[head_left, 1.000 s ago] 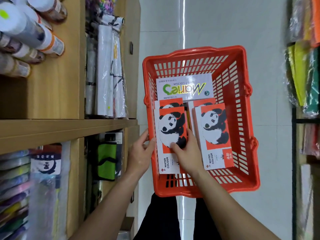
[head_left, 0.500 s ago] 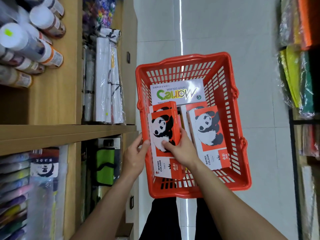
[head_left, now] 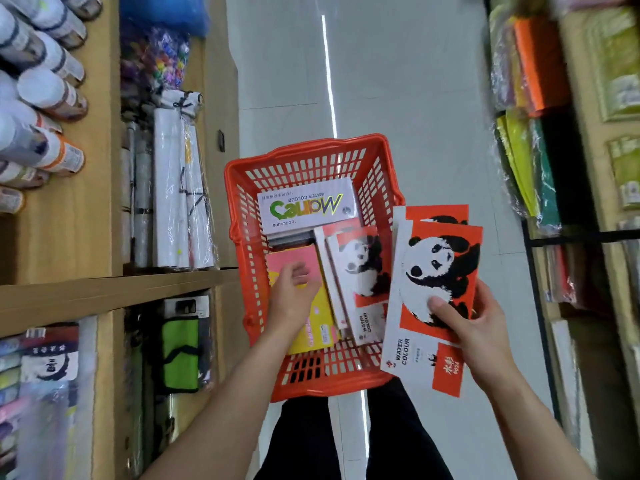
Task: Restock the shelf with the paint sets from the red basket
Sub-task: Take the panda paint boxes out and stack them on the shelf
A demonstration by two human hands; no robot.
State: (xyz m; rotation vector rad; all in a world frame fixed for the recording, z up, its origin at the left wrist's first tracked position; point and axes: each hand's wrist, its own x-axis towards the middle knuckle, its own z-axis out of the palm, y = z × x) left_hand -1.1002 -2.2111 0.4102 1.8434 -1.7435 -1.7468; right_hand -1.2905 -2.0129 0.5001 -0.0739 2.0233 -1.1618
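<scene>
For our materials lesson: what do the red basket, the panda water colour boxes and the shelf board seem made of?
Red basket: moulded plastic, slightly glossy; uniform colour, slotted lattice walls. Panda water colour boxes: probably printed card, smooth; flat faces, crisp edges. Shelf board: wood or wood-look laminate, matt; faint grain lines.

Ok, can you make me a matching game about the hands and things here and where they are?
1 right hand; 2 left hand; 3 Maries water colour box; 4 green pouch.
A below the wooden shelf board; B at the far end of the red basket; C gripping two panda water colour sets; D over the pink and yellow box.
Pairs: 1-C, 2-D, 3-B, 4-A.
</scene>
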